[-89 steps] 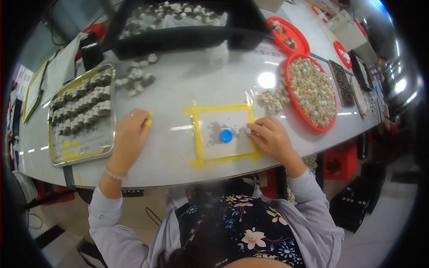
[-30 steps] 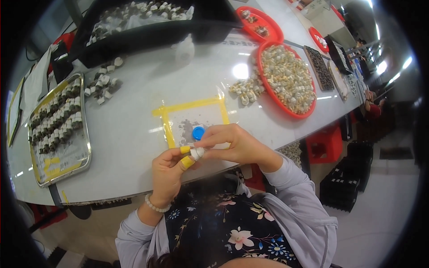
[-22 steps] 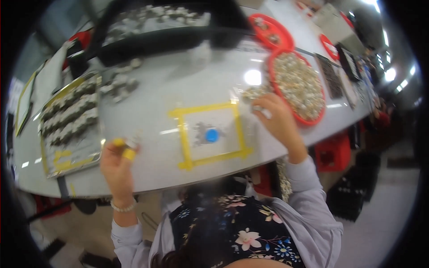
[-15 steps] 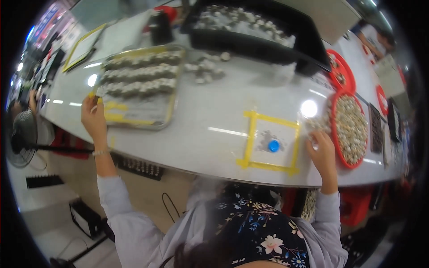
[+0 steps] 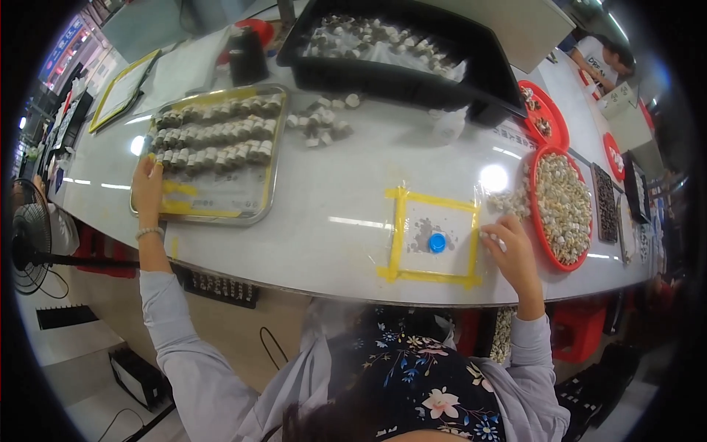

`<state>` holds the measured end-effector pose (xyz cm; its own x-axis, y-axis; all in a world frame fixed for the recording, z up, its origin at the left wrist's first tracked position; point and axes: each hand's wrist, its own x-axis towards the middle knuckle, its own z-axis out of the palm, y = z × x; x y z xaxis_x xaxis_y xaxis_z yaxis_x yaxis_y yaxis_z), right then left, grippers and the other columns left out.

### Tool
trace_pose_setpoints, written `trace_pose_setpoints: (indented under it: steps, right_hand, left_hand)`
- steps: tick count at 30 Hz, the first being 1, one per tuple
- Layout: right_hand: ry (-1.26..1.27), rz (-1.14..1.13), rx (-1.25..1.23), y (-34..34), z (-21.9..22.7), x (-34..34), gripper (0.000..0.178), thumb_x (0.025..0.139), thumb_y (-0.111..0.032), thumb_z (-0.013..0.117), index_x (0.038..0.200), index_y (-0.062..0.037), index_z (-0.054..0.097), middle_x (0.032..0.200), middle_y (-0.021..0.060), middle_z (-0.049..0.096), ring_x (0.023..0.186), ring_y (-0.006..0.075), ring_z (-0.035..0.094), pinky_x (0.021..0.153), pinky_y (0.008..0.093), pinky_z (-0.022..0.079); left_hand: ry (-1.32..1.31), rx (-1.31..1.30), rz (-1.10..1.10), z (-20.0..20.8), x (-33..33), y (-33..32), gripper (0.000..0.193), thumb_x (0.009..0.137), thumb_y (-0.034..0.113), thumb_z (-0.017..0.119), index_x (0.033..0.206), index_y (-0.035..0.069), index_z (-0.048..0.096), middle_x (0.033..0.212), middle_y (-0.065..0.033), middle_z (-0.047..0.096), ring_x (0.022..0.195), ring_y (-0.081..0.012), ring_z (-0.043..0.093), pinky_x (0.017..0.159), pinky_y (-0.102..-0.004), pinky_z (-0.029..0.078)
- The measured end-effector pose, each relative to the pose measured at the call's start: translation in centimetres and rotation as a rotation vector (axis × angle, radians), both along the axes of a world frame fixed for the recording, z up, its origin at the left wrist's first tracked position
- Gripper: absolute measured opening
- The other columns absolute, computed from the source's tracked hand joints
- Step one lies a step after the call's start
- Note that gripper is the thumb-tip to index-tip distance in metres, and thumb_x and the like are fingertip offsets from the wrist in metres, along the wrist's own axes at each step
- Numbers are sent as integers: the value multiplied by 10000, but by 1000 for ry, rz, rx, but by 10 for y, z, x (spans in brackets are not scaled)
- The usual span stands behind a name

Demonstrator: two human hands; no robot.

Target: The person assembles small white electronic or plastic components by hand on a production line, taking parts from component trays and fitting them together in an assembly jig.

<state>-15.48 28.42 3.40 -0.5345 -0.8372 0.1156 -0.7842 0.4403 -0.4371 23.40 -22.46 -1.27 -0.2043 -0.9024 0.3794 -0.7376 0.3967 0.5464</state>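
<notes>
My left hand (image 5: 148, 190) is at the left edge of a metal tray (image 5: 274, 173), yellow at the fingertips. Its fingers pinch together beside the nearest row of small white-and-grey cylindrical pieces (image 5: 213, 156); whatever they hold is hidden. My right hand (image 5: 513, 252) is held over the table, between a yellow-taped square (image 5: 398, 236) and a red round tray (image 5: 540, 232) of small pale pieces (image 5: 563, 206). Its thumb and forefinger meet, and anything between them is too small to name. Inside the taped square, a blue cap (image 5: 437, 243) sits on a grey-spotted patch.
Loose cylindrical pieces (image 5: 322, 121) lie right of the metal tray. A deep black bin (image 5: 412, 77) with more of them stands behind. Pale pieces (image 5: 508, 202) are heaped against the red tray. A dark container (image 5: 247, 57) and yellow-edged frame (image 5: 121, 92) stand far left.
The whole view has shifted slightly. My right hand has moved from beside the red tray toward the taped square. The left hand stays by the metal tray's left edge.
</notes>
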Motion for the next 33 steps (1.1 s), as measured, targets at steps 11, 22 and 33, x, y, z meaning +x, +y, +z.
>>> trace_pose_setpoints:
  steps: [11, 22, 33]
  right_hand:
    - [-14, 37, -87, 3, -15, 3, 166, 704, -38, 686, 850, -16, 610, 799, 83, 581, 660, 209, 550, 615, 310, 439]
    - [148, 226, -146, 5, -21, 1, 269, 708, -49, 690, 972, -37, 640, 862, 103, 587, 732, 231, 563, 619, 318, 448]
    - [-30, 354, -156, -34, -8, 22, 232, 706, -44, 679, 935, -34, 640, 860, 90, 578, 750, 252, 565, 642, 335, 463]
  left_hand:
    - [-167, -247, -901, 24, -201, 159, 303, 727, 65, 575, 1025, 10, 560, 967, -194, 553, 921, -353, 535, 817, -414, 436]
    - [-112, -51, -1015, 22, -196, 209, 229, 690, 7, 584, 916, 2, 543, 839, -160, 536, 796, -328, 538, 700, -385, 438]
    - [796, 1358, -917, 5, -169, 307, 179, 864, 28, 506, 1029, -9, 566, 819, -39, 566, 615, -61, 490, 501, -188, 397]
